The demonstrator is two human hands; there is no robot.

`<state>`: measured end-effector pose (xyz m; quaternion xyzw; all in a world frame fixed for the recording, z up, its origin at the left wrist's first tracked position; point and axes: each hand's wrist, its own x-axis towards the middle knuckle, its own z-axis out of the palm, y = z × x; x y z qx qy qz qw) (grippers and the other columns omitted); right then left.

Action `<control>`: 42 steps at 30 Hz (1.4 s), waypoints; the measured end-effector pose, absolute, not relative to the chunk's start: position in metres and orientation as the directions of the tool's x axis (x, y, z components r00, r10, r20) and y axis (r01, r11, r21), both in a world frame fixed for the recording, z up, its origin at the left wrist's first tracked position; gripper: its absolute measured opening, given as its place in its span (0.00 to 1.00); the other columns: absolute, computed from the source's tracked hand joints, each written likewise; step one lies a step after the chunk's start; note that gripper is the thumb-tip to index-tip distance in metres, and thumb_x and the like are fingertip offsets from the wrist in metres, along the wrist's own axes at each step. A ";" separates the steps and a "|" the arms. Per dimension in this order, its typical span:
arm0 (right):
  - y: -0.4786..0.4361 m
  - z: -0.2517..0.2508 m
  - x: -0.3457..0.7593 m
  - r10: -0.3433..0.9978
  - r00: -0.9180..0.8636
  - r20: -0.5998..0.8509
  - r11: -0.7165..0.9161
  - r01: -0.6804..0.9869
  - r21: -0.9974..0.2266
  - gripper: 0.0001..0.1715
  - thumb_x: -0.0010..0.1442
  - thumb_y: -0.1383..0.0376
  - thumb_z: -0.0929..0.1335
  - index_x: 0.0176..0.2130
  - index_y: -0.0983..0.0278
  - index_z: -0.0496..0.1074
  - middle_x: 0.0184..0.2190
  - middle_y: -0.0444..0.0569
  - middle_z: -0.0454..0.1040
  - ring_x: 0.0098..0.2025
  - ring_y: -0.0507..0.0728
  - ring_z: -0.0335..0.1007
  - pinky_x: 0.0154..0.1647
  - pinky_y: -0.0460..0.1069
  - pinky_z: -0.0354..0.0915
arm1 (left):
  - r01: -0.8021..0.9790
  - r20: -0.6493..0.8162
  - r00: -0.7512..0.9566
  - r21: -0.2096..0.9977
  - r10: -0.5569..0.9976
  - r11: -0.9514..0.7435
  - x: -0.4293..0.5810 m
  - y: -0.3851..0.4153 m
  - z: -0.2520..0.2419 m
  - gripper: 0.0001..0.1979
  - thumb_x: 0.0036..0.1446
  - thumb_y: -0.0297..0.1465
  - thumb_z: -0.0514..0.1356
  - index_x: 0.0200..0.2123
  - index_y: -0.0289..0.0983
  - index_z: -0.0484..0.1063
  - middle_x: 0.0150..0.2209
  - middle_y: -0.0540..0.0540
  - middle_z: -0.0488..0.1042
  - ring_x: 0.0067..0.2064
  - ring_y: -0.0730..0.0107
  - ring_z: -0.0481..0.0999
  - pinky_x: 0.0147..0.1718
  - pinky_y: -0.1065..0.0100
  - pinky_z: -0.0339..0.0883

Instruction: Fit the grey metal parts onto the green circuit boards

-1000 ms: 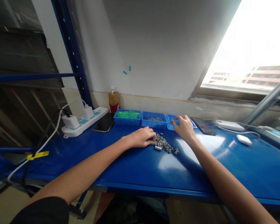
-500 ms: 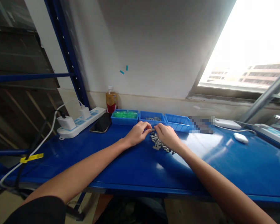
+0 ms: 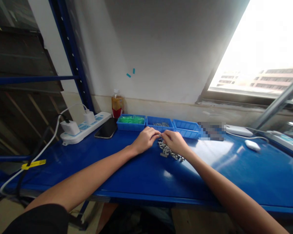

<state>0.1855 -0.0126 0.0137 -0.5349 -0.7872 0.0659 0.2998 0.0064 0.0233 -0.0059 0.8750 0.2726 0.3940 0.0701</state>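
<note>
My left hand [image 3: 146, 139] and my right hand [image 3: 174, 141] meet at the fingertips just in front of the blue bins. Both are pinched around something small between them, mostly hidden by the fingers. A pile of small silver metal parts [image 3: 164, 150] lies on the blue table under and beside my right hand. Behind the hands stand three blue bins: the left bin [image 3: 131, 127] holds green bagged items, the middle bin [image 3: 150, 126] holds metal parts, and the right bin [image 3: 186, 132] shows a ribbed inside.
A phone [image 3: 106, 128] and a white power strip [image 3: 72, 139] lie at the left, near a drink bottle [image 3: 117, 104]. To the right are a white adapter [image 3: 239, 130], a small white case [image 3: 252, 145] and another power strip [image 3: 286, 141]. The blue table [image 3: 141, 177] has a raised front edge.
The fingertips of both hands have drawn slightly closer together, and my right hand's fingers have shifted a little. The whole view has moved very slightly.
</note>
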 end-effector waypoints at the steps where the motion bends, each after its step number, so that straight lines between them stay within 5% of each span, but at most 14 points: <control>1: -0.012 0.013 0.185 0.884 -0.233 0.406 0.413 0.796 -0.443 0.18 0.63 0.60 0.59 0.24 0.62 0.67 0.22 0.45 0.73 0.25 0.53 0.68 0.28 0.45 0.56 | 0.426 0.654 0.541 0.329 0.528 -0.843 0.006 0.023 -0.006 0.09 0.62 0.30 0.54 0.40 0.37 0.73 0.39 0.45 0.76 0.42 0.64 0.71 0.46 0.62 0.64; 9: -0.012 0.017 0.180 0.936 -0.099 0.338 0.285 0.775 -0.564 0.25 0.63 0.56 0.57 0.19 0.62 0.64 0.19 0.46 0.71 0.23 0.53 0.66 0.26 0.46 0.55 | 0.430 0.689 0.542 0.264 0.481 -0.863 0.008 0.023 -0.008 0.05 0.60 0.31 0.57 0.38 0.36 0.69 0.38 0.45 0.74 0.42 0.63 0.69 0.45 0.62 0.63; 15: -0.014 0.016 0.178 0.911 -0.166 0.376 0.373 0.717 -0.588 0.19 0.62 0.58 0.59 0.24 0.63 0.64 0.20 0.44 0.71 0.23 0.52 0.65 0.25 0.45 0.55 | 0.429 0.710 0.511 0.278 0.485 -0.859 0.005 0.024 -0.004 0.05 0.60 0.30 0.56 0.39 0.36 0.69 0.39 0.45 0.73 0.43 0.63 0.69 0.47 0.61 0.63; 19: -0.012 0.010 0.180 0.852 -0.199 0.484 0.470 0.699 -0.540 0.09 0.61 0.61 0.62 0.32 0.63 0.66 0.22 0.43 0.71 0.24 0.52 0.66 0.27 0.45 0.58 | 0.425 0.645 0.495 0.405 0.582 -0.810 0.004 0.024 -0.003 0.14 0.58 0.36 0.58 0.46 0.35 0.69 0.41 0.43 0.74 0.44 0.62 0.71 0.45 0.63 0.64; 24: -0.008 0.004 0.184 0.763 -0.278 0.584 0.573 0.709 -0.411 0.03 0.60 0.65 0.63 0.37 0.63 0.65 0.26 0.45 0.71 0.30 0.54 0.68 0.31 0.47 0.60 | 0.371 0.440 0.535 0.645 0.721 -0.668 0.003 0.027 -0.006 0.20 0.66 0.40 0.44 0.46 0.35 0.70 0.30 0.48 0.76 0.32 0.70 0.74 0.34 0.71 0.64; 28: -0.008 0.003 0.184 0.729 -0.324 0.603 0.619 0.688 -0.379 0.05 0.60 0.67 0.63 0.39 0.62 0.65 0.29 0.47 0.72 0.32 0.54 0.69 0.33 0.47 0.62 | 0.356 0.441 0.547 0.647 0.712 -0.674 0.002 0.028 -0.008 0.21 0.65 0.41 0.45 0.32 0.35 0.70 0.27 0.48 0.74 0.30 0.71 0.73 0.32 0.72 0.63; 31: -0.010 0.005 0.182 0.718 -0.310 0.623 0.626 0.680 -0.383 0.05 0.60 0.67 0.63 0.39 0.62 0.66 0.30 0.47 0.73 0.33 0.54 0.70 0.35 0.48 0.64 | 0.322 0.464 0.536 0.660 0.705 -0.679 0.003 0.029 -0.009 0.19 0.64 0.41 0.47 0.32 0.35 0.69 0.27 0.49 0.74 0.30 0.71 0.72 0.32 0.72 0.63; 38: -0.012 0.005 0.173 0.801 -0.097 0.591 0.555 0.491 -0.671 0.07 0.57 0.64 0.66 0.37 0.64 0.71 0.31 0.49 0.76 0.33 0.55 0.74 0.36 0.49 0.69 | 0.323 0.527 0.467 0.646 0.710 -0.692 0.004 0.032 -0.015 0.13 0.61 0.39 0.54 0.40 0.35 0.67 0.32 0.48 0.74 0.33 0.70 0.73 0.33 0.71 0.64; 42: -0.011 0.003 0.169 0.801 -0.029 0.598 0.546 0.446 -0.709 0.07 0.55 0.64 0.67 0.35 0.63 0.74 0.31 0.49 0.78 0.34 0.56 0.75 0.37 0.50 0.70 | 0.315 0.536 0.455 0.650 0.711 -0.692 0.006 0.028 -0.012 0.13 0.60 0.39 0.55 0.40 0.35 0.67 0.33 0.47 0.74 0.34 0.69 0.74 0.33 0.71 0.65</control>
